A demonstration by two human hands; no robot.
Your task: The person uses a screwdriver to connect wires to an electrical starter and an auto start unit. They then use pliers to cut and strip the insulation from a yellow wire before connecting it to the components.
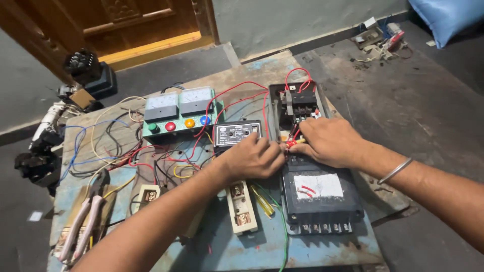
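My left hand (250, 157) and my right hand (326, 141) meet over the middle of a worn wooden board (312, 252). Both pinch the ends of thin red wires (291, 143) where they touch. The wires run up into a black contactor (302, 106) in an open black box just behind my right hand. A small black relay unit (236, 133) sits right behind my left hand. Below my right hand lies a black box lid (320, 194) with a white label and two red wire scraps on it.
A green meter panel (177, 113) with two dials and coloured lamps stands at the back left, amid tangled wires (101, 146). Pink-handled pliers (83, 221) lie at the left edge. White fuse holders (241, 206) and a yellow-green screwdriver (262, 200) lie in front. Clutter sits on the floor.
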